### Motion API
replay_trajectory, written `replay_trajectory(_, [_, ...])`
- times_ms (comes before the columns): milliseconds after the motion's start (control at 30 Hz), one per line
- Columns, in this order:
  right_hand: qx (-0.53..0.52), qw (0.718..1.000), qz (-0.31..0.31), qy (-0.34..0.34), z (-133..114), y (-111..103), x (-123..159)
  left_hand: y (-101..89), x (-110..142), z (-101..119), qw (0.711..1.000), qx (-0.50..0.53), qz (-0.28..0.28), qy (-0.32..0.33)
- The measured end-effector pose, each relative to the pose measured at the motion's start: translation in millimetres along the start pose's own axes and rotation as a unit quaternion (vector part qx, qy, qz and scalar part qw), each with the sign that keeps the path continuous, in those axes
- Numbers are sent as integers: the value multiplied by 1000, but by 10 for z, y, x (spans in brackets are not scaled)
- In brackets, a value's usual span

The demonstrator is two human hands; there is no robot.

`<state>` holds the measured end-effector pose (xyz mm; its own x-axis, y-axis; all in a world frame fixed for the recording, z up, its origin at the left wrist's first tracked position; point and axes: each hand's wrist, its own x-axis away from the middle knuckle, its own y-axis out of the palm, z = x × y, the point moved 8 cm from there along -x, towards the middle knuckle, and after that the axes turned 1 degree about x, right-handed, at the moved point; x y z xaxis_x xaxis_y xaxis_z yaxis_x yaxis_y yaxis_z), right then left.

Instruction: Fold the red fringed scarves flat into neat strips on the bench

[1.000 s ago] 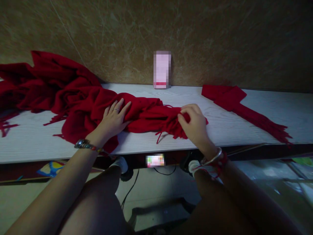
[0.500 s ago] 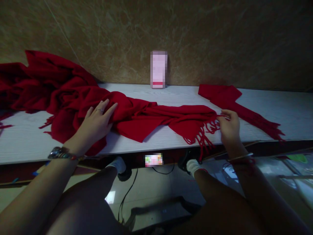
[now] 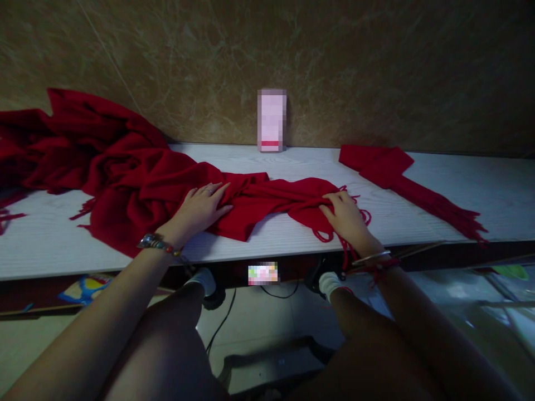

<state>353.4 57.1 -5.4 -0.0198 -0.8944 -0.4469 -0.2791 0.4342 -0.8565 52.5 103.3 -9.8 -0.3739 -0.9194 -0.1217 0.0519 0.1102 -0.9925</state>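
Observation:
A red fringed scarf stretches in loose folds along a white wood-grain shelf, and its left part merges with a bunched heap of red cloth. My left hand lies on the folds near the middle with its fingers spread. Near the fringed right end, my right hand rests on the scarf, fingers stretched out and thumb apart. Red tassels hang beside and below that hand, some over the shelf's front edge. Further right lies a separate folded red scarf, its fringe pointing to the front right.
A pink, blurred-out box-like object stands upright against the brown marbled wall. Below the shelf are a blue and yellow packet, a small blurred item and a black cable. My legs reach under the shelf.
My left hand has slid right along the scarf. My right hand has let go of the tassels at the tip and moved left onto the cloth. The scarf's right end has shifted slightly left.

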Motion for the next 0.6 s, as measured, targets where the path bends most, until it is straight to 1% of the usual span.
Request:
replay_trajectory(133, [10, 1000, 12, -3, -5, -62, -9, -47, 70, 34, 1000, -14, 9, 19])
replay_trajectory(267, [-3, 1000, 20, -2, -6, -87, -21, -154, 135, 185, 1000, -9, 22, 17])
replay_trajectory(400, [-46, 997, 56, -3, -7, -171, -34, -160, 102, 361, 999, 4, -25, 24])
replay_trajectory(467, [-58, 996, 72, 6, 7, -217, -30, -178, 62, 358, 999, -1, -32, 18])
replay_trajectory(600, [-64, 992, 101, 32, 52, -305, 4, -242, -9, 246, 1000, -14, -8, 9])
